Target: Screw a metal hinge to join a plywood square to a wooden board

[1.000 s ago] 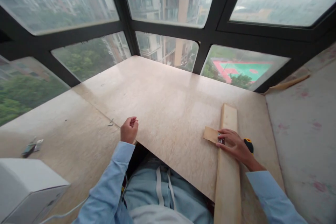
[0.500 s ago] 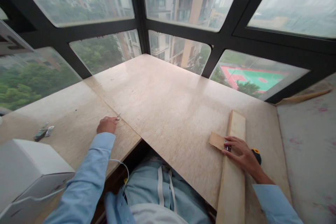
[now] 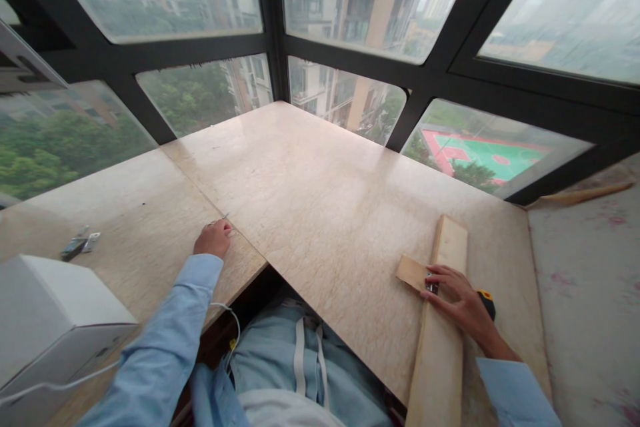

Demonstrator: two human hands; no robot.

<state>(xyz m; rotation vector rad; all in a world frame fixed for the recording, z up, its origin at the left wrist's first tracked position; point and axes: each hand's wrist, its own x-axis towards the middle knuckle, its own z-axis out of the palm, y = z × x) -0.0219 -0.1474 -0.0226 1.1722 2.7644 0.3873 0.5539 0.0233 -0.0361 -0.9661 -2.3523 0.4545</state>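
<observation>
- Windows [image 3: 345,7] in dark frames, well beyond the left hand [image 3: 213,238] and the right hand [image 3: 454,295], showing tall buildings, trees and a red and green sports court.
- A pale, stone-patterned worktop [image 3: 320,193] beneath both hands; a seam runs past the left hand's fingertips.
- A flower-patterned wall [image 3: 580,267], well to the right of the right hand.
- The person's lap in light blue trousers [image 3: 270,353], nearer the body, between the two forearms.
- A white box [image 3: 55,300], left of the left hand and nearer the body.
- A long wooden plank [image 3: 440,360] under the right hand, reaching past it both toward the windows and toward the body.
- The right hand, thumb and fingertips pinching a small metal piece [image 3: 431,285] at the plank's left edge.
- The left hand, fingers curled in, low over the worktop beside the seam; whether it grips anything is hidden.
- A white cable [image 3: 60,386], nearer the body than the left hand.
- A small wooden block [image 3: 411,271], just left of the right hand's fingertips, sticking out from the plank.
- A black and yellow object [image 3: 487,305], just right of the right hand and partly hidden by it.
- Small metal parts [image 3: 80,244], well left of the left hand.
- A thin metal sliver [image 3: 227,216] at the left hand's fingertips.
</observation>
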